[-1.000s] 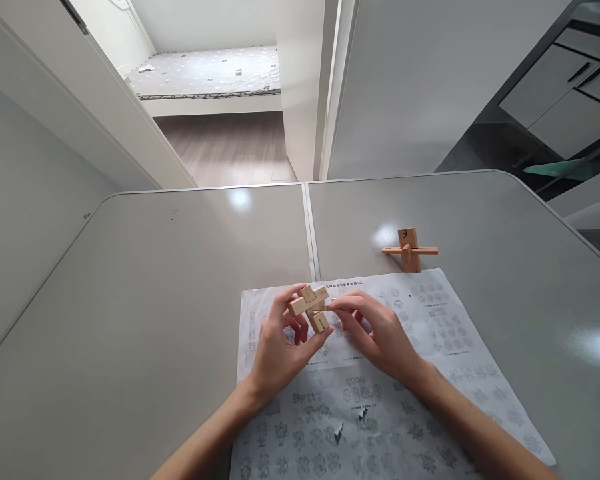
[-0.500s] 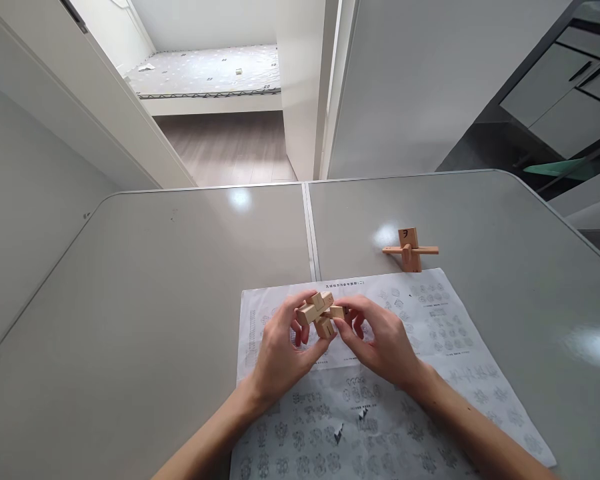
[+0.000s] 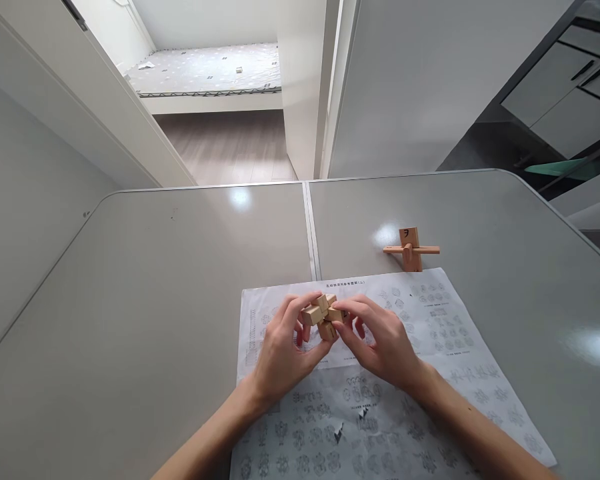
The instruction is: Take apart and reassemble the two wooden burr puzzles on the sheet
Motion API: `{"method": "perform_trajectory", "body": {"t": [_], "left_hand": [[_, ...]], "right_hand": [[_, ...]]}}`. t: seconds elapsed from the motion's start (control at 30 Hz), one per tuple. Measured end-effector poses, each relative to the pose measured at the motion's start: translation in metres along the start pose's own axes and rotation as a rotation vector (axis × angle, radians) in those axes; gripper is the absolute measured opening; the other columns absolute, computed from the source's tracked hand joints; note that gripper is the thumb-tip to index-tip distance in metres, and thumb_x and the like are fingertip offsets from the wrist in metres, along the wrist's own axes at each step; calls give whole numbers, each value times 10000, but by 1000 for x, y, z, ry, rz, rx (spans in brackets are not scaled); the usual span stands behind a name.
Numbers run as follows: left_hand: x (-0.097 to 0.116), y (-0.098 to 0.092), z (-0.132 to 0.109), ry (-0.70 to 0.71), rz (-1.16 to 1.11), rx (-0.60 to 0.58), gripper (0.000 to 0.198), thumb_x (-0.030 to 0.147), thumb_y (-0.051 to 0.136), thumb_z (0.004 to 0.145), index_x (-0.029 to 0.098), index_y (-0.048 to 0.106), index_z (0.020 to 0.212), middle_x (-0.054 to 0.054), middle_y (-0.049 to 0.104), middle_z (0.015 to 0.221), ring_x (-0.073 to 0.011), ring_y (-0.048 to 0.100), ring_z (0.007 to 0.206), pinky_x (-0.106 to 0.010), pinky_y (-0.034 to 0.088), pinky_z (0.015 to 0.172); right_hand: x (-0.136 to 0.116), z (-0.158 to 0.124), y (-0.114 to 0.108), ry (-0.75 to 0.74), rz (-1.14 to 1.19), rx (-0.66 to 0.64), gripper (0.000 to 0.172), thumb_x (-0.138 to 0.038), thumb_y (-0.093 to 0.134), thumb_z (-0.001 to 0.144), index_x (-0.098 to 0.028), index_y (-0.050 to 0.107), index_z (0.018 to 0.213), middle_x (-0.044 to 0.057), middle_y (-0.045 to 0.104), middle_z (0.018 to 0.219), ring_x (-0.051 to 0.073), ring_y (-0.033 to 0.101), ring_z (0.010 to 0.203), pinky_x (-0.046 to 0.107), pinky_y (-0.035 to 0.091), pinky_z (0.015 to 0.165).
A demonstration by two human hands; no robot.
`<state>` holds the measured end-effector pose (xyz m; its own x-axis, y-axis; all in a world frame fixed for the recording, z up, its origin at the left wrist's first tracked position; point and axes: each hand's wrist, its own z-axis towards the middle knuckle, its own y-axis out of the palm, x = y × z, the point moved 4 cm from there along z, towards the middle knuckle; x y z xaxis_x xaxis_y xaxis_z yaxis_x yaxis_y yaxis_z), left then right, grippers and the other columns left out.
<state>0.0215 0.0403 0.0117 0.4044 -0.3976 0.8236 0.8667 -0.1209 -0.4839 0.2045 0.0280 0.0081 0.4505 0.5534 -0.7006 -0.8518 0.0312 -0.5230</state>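
Between my two hands is a wooden burr puzzle [image 3: 324, 313] of pale interlocking blocks, held just above a printed sheet. My left hand [image 3: 286, 340] grips it from the left, with the thumb under its lower block and the fingers at its top and back. The thumb and index finger of my right hand [image 3: 377, 333] pinch the block on its right side. Parts of the puzzle are hidden behind my fingers. Beneath my hands lies the creased paper sheet [image 3: 330, 393], printed with rows of small line drawings and torn in two small spots.
A second, reddish wooden puzzle [image 3: 411, 250] of crossed flat pieces stands on the grey table [image 3: 130, 300], just beyond the sheet's top edge. A pale seam [image 3: 310, 227] runs across the table. Past the far edge are a doorway and a bed [image 3: 210, 73].
The puzzle has turned slightly in my hands, and its blocks sit closer together. The right-hand block has moved in leftward over the others. Both hands keep their grip.
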Motion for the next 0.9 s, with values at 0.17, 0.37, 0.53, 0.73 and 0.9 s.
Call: {"method": "perform_trajectory", "body": {"t": [0.17,0.37,0.53,0.73,0.9], "left_hand": [[2,-1,1,0,38,5,531,225,781,933,319,573,1413,-37,578,1204,-39,507,610,-228,587,593],[1,0,0,-11,33,-22,514,233,779,935,311,578,1402,-62,602,1294,-30,503,594,-219,562,561],[1,2,1,-52,-43,-49,487,265,783,939,305,589,1384,-48,697,1174,-64,562,626,-211,559,555],[2,-2,4,-187,-199,-51,537,269,858,862,273,623,1345,-30,733,1037,-98,618,647,-241,592,577],[-1,-4,6,-289,-407,-104,613,289,901,825,266,609,1364,18,699,866,-114,634,651,-269,621,648]], "right_hand": [[-5,2,0,-46,6,-15,262,-145,599,1076,-261,580,1309,58,711,1030,132,628,673,257,509,518],[-8,3,-2,-71,15,-3,264,-150,588,1080,-265,586,1318,51,711,995,139,653,690,251,498,503],[-7,2,-2,-51,45,3,248,-189,597,1084,-275,597,1317,57,725,1026,142,659,675,260,524,513],[-1,1,-5,66,94,52,201,-316,476,1148,-267,572,1317,33,706,926,156,664,658,282,569,574],[7,1,-3,192,56,47,179,-331,510,1138,-268,550,1301,22,691,928,157,666,674,271,574,588]]}}
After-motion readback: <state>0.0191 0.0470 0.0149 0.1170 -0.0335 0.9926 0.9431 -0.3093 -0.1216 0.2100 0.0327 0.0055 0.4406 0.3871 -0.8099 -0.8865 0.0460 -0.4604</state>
